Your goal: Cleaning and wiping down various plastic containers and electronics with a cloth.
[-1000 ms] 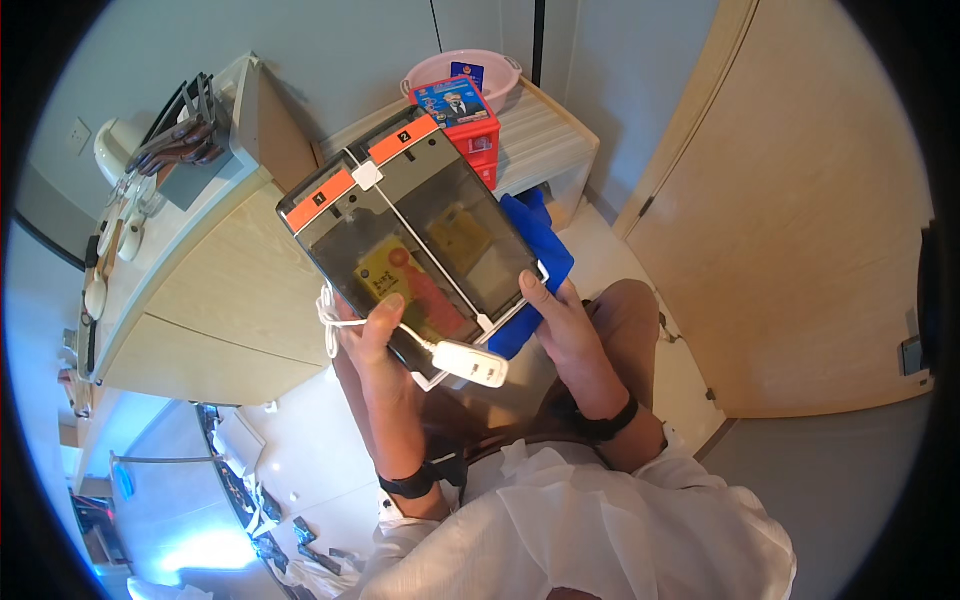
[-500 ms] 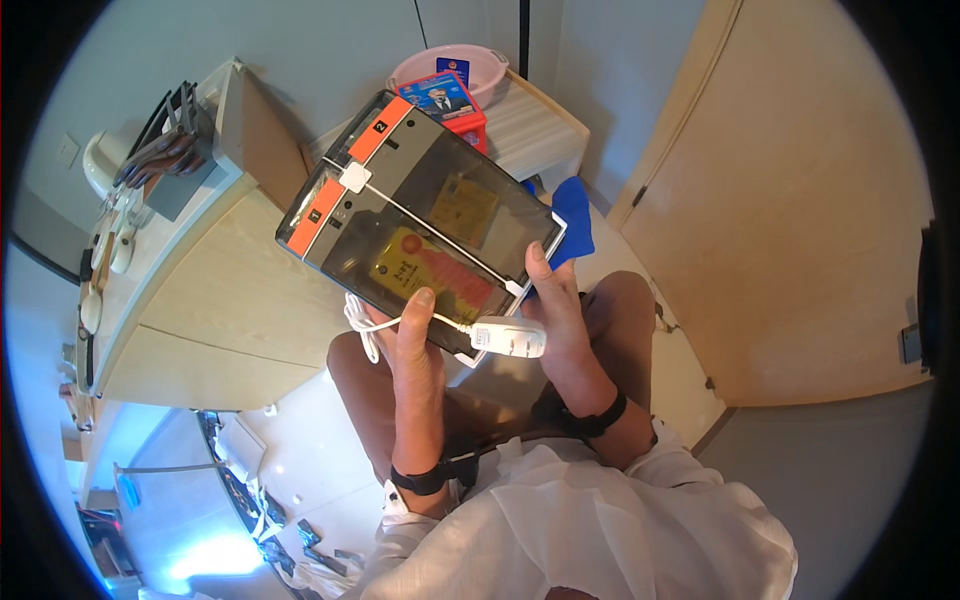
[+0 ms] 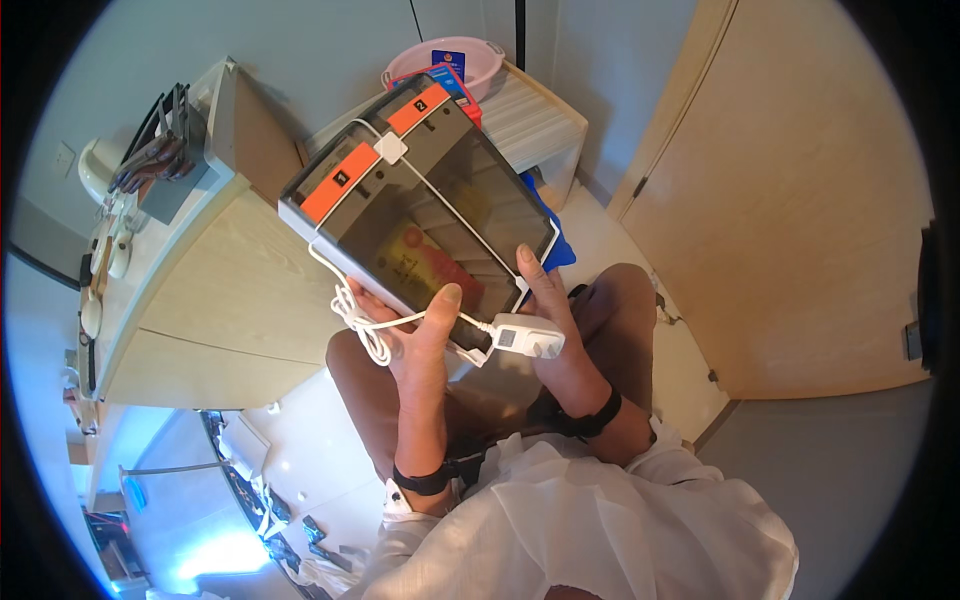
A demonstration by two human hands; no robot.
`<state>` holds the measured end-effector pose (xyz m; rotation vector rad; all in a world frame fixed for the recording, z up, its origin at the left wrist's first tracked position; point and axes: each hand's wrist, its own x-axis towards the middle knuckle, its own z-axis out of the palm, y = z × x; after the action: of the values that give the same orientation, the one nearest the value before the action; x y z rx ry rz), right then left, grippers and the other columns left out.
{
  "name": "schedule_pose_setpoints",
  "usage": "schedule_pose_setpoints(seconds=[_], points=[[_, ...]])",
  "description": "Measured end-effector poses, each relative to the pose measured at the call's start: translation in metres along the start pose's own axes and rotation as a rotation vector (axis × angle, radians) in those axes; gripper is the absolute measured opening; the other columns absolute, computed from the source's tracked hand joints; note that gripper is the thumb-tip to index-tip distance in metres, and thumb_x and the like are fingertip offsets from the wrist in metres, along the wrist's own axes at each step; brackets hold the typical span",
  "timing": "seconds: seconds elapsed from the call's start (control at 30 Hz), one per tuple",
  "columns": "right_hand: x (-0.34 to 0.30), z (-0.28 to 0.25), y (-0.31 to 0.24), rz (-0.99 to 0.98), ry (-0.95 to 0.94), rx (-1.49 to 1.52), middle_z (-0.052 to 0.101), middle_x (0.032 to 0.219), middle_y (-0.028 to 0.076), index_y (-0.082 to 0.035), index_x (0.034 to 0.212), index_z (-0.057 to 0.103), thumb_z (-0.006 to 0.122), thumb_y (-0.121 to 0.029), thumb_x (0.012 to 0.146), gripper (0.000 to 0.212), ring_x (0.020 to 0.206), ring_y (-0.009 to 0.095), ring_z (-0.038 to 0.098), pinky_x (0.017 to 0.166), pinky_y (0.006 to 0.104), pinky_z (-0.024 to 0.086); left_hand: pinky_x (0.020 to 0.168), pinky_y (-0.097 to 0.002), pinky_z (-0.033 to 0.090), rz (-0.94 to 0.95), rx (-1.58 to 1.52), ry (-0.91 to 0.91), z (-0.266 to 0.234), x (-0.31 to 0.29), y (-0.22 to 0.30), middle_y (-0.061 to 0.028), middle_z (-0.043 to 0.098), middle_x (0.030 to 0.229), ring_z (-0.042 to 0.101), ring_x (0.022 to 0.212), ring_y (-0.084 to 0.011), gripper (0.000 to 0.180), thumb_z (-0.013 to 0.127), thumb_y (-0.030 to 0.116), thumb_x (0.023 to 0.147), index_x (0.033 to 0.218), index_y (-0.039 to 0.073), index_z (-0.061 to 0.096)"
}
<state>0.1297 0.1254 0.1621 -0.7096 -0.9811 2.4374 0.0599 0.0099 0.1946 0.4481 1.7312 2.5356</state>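
Between my hands I hold up a boxy two-compartment storage case (image 3: 400,240) with a dark see-through lid, a white frame and two orange labels along its far edge. Through the lid shows a yellow and red packet (image 3: 425,262). My left hand (image 3: 415,335) grips the near left side, thumb on top. My right hand (image 3: 550,300) grips the near right corner, thumb along the rim. A white plug adapter (image 3: 527,335) lies across the near edge between my hands. Its coiled white cord (image 3: 365,330) hangs by my left hand.
Behind the case, a white ribbed stand (image 3: 535,120) bears a pink basin (image 3: 470,65) and a red-blue box. A blue cloth-like thing (image 3: 560,245) shows past the case's right edge. At left, a counter (image 3: 150,215) carries a knife block (image 3: 180,180) and utensils. A wooden door (image 3: 790,200) stands right.
The case has tilted and turned slightly, so its far-left side wall now shows more. The adapter and cord have shifted a little to the right and stand out more.
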Motion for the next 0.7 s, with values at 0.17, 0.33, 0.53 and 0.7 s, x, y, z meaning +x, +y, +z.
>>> schedule_pose_setpoints(seconds=[0.17,0.33,0.53,0.7], points=[[0.021,-0.011,0.012,-0.089,-0.09,0.189,0.056,0.122,0.0,-0.01,0.135,0.05,0.069,-0.037,0.093,0.053,0.106,0.011,0.056,0.095,0.0296,0.043,0.102,-0.0351,0.043,-0.148,0.055,-0.007,0.0,-0.006,0.009,-0.0158,0.043,0.14,0.049,0.124,-0.0242,0.1,0.076,0.015,0.076,0.153,0.001,0.015],[0.015,-0.031,0.008,-0.033,-0.071,0.154,0.051,0.132,0.0,-0.017,0.137,0.053,0.064,-0.039,0.095,0.049,0.108,0.011,0.059,0.088,0.0276,0.051,0.101,-0.0367,0.044,-0.289,-0.025,-0.173,-0.01,0.0,0.021,-0.0127,0.048,0.136,0.049,0.124,-0.0237,0.097,0.073,0.014,0.073,0.153,0.0,0.021],[0.02,-0.031,-0.009,-0.139,-0.138,0.206,0.059,0.129,0.006,-0.01,0.134,0.054,0.062,-0.037,0.096,0.047,0.104,0.017,0.064,0.088,0.0315,0.054,0.095,-0.0367,0.049,-0.254,-0.137,-0.309,-0.018,0.005,0.022,-0.0129,0.055,0.125,0.056,0.115,-0.0237,0.083,0.064,0.007,0.073,0.148,-0.002,0.029],[0.037,-0.037,-0.018,-0.128,-0.091,0.427,0.065,0.119,0.012,-0.003,0.127,0.056,0.065,-0.034,0.093,0.047,0.108,0.024,0.064,0.095,0.0368,0.052,0.081,-0.04,0.057,-0.244,-0.129,-0.332,-0.025,0.009,0.018,-0.0174,0.061,0.107,0.067,0.088,-0.0253,0.057,0.052,-0.004,0.078,0.135,-0.005,0.042]])
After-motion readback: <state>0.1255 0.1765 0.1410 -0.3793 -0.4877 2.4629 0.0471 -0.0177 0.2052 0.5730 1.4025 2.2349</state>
